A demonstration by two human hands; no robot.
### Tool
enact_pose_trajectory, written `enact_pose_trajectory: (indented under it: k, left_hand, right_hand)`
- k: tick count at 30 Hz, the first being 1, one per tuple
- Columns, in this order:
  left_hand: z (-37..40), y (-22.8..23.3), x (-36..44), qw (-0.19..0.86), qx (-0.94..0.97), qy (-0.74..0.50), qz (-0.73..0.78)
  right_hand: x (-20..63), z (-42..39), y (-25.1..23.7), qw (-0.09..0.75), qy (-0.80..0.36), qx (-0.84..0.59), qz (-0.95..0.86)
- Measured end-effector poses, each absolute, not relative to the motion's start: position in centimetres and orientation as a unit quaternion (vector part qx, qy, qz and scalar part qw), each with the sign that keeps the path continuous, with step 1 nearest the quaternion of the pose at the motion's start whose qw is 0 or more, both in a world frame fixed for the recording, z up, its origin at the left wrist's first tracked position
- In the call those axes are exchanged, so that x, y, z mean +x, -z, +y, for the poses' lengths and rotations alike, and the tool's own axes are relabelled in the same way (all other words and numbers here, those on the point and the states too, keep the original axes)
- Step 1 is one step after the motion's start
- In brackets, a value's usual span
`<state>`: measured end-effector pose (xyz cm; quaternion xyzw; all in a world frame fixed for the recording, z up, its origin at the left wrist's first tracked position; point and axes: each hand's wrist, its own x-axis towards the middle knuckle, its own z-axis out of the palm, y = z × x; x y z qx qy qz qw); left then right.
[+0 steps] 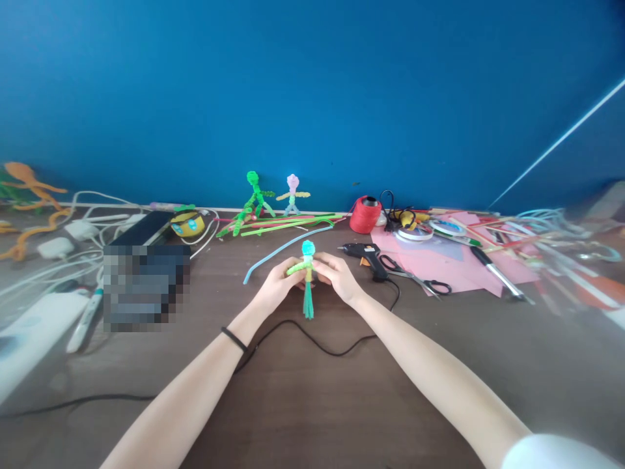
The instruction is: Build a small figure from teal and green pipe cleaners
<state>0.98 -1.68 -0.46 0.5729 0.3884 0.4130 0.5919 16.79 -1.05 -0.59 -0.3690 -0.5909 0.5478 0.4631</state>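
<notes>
Between my two hands, above the middle of the table, is a small pipe cleaner figure (308,299) held upright. It has a turquoise coiled head, a light green arm on the left, a yellowish middle and teal legs hanging down. My left hand (283,280) pinches it at the green arm. On the other side, my right hand (336,275) closes its fingers at the figure's upper body, covering that side's arm. A bent light blue pipe cleaner (278,254) lies just behind my left hand. Right of my right hand rests a black glue gun (368,255).
Two finished-looking pipe cleaner figures, one green (256,192) and one pink-headed (292,185), lean by the blue wall. Scissors (415,279), pink paper (454,260) and a red thread spool (365,215) are at right. White cables (90,238) crowd the left. A black cord (336,354) crosses in front.
</notes>
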Motion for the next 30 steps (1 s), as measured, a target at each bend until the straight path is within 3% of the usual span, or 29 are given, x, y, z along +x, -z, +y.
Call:
enact_pose_trajectory:
  k: [6,30]
  left_hand:
    - [-1.73,0.39,1.01,0.642,0.527,-0.424,0.36]
    - [-1.35,0.32,1.32,0.636,0.526,-0.425,0.373]
  right_hand:
    - [16.83,-0.69,1.25,0.467,-0.559,-0.348,-0.59]
    - [16.64,-0.54,1.16,0.472,-0.549,-0.356,-0.591]
